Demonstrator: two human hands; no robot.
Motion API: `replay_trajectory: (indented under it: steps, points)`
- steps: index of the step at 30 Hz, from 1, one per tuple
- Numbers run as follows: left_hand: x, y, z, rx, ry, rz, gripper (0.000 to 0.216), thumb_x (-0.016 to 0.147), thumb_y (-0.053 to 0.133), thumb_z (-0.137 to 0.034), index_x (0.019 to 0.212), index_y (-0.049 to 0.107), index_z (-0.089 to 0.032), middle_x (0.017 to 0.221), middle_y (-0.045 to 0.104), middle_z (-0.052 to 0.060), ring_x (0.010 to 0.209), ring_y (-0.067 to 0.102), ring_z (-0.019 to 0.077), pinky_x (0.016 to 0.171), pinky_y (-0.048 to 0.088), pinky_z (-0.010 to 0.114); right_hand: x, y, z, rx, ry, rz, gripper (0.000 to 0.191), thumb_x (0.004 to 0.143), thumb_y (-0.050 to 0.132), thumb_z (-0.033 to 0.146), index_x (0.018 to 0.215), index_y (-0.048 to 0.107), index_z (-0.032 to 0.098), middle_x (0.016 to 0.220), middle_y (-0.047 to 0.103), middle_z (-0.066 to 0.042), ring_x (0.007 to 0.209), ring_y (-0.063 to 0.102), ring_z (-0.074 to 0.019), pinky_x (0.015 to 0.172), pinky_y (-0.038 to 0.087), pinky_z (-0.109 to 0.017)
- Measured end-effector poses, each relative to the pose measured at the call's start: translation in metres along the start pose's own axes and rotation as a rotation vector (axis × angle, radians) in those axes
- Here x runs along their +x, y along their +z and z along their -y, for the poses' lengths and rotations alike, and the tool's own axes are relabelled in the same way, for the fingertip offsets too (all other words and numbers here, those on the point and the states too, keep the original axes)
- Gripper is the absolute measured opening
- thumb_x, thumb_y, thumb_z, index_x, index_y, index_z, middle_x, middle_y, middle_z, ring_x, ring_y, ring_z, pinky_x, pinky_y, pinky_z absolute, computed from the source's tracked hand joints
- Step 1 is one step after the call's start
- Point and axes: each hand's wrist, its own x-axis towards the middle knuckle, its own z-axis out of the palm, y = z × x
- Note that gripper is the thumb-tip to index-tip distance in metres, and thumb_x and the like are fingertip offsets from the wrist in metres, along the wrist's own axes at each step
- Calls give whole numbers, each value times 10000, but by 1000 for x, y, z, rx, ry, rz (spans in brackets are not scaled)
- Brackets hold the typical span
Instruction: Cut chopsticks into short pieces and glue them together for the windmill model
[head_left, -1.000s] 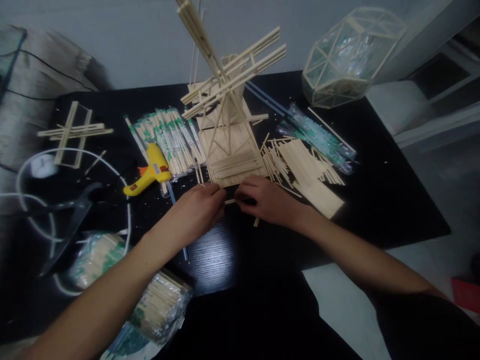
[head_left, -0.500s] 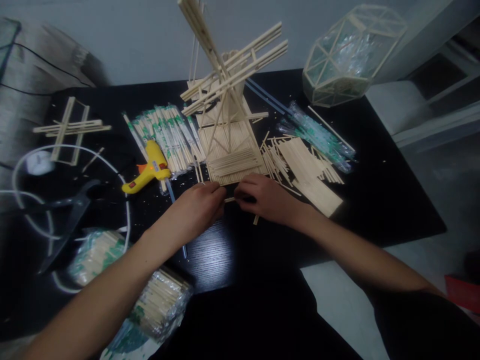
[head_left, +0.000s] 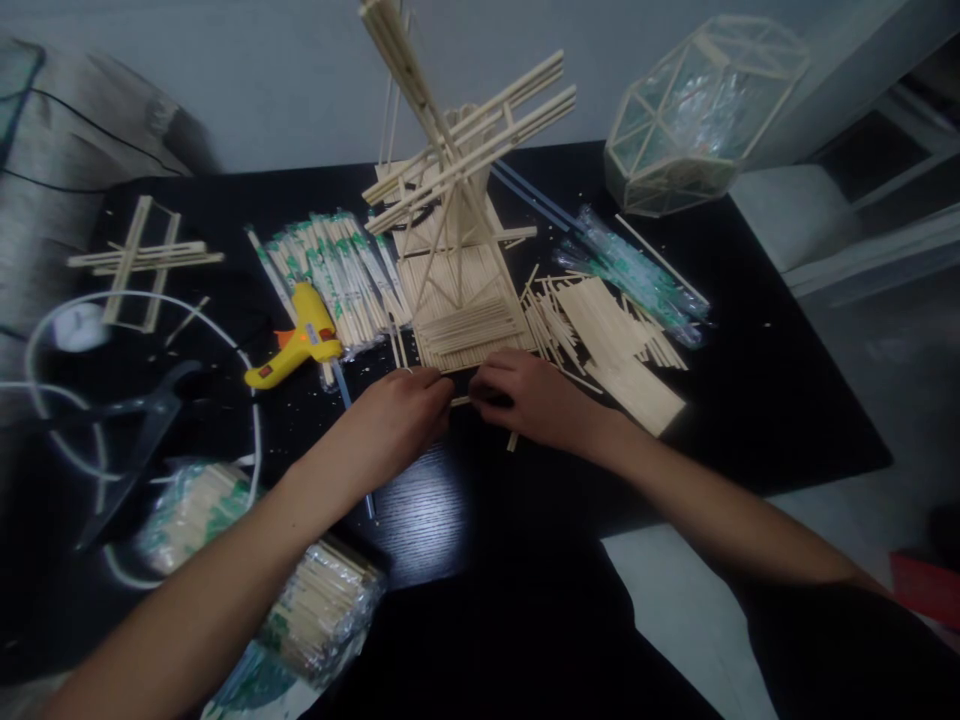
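Observation:
Between my hands runs a short wooden stick, its ends hidden in my fingers. My left hand is closed on its left end, and my right hand pinches the right end. Just beyond them stands a windmill model made of wooden sticks, with crossed blades on top. Its slatted base carries a layer of loose short sticks near the front edge. Another stick pokes out below my right hand.
A yellow glue gun lies left, beside wrapped chopsticks. Dark pliers and a white cable are farther left. Cut sticks and flat stick panels lie right. A stick-framed lantern shape stands at the back right.
Both hands keep almost the same place and grip on the stick. The whole view has shifted down very slightly; nothing else visibly moved.

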Motion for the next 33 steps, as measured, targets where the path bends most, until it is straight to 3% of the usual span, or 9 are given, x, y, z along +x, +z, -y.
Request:
replay_trajectory:
  steps: [11,33]
  points:
    - [-1,2,3,-56,28,-54,168,962,528,-115,811,589,-156,814,592,40,705,575,165,644,438,299,0,-2,0,24,8,10,52,909,685,111,915,693,162,929,668,-59,919,611,-212,842,466,-338]
    - [0,-1,1,-51,20,-48,174,956,544,-113,791,579,-156,802,590,37,700,579,164,639,442,294,0,-2,0,26,11,20,46,909,686,110,921,696,154,936,669,-63,924,614,-208,843,466,-336]
